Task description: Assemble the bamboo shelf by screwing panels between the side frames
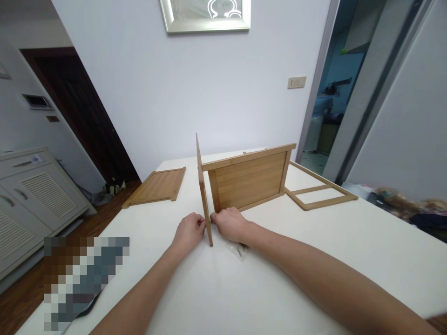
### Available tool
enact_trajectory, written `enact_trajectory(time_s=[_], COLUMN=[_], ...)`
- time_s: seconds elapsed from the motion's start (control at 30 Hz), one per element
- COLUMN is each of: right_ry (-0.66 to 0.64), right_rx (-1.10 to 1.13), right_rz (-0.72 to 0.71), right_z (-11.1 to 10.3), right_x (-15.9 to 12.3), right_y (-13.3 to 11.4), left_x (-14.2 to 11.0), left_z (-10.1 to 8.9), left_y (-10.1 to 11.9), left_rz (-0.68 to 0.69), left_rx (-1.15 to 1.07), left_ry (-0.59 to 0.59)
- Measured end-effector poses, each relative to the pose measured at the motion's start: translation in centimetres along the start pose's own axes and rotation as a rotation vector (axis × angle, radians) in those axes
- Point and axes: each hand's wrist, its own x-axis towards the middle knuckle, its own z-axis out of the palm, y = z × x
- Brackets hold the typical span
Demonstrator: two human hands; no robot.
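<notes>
Both hands (190, 229) (230, 224) (fingers (201, 224) pinched) touch the upright frame (205, 201)

A single head-worn camera looks out from above the near edge of the table (209, 288), facing forward and down across it to the far edge and the wall (223, 93) behind. The left hand (189, 230) and right hand (228, 224) sit fairly near, mid-view; the wide view also reaches a cabinet (45, 195) beyond the left edge and a doorway (335, 125) past the far right corner.

An upright wooden panel (249, 179) meets a standing, edge-on wooden piece (205, 200).
</notes>
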Motion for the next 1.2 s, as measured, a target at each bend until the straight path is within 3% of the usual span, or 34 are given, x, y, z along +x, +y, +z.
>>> enact_trajectory(time_s=[0.37,0.63,0.97,1.2], right_ry=[-0.022,-0.006,0.0,-0.004], right_rx=[-0.01,-0.011,-0.001,0.004], right_rz=[-0.001,-0.007,-0.008,-0.005], right_z=[-0.08,0.03,-0.01,0.0], right_x=[0.01,0.01,-0.06,-0.01], right_y=[0.0,0.09,0.06,0.1], left_x=[-0.08,-0.02,0.11,0.12], left_z=[0.16,0.17,0.57,0.33], left_y=[0.48,-0.24,0.25,0.01], left_rz=[-0.075,0.032,-0.101,-0.039], left_rx=[-0.015,-0.03,-0.064,-0.077], left_ry=[0.007,-0.002,0.011,0.006])
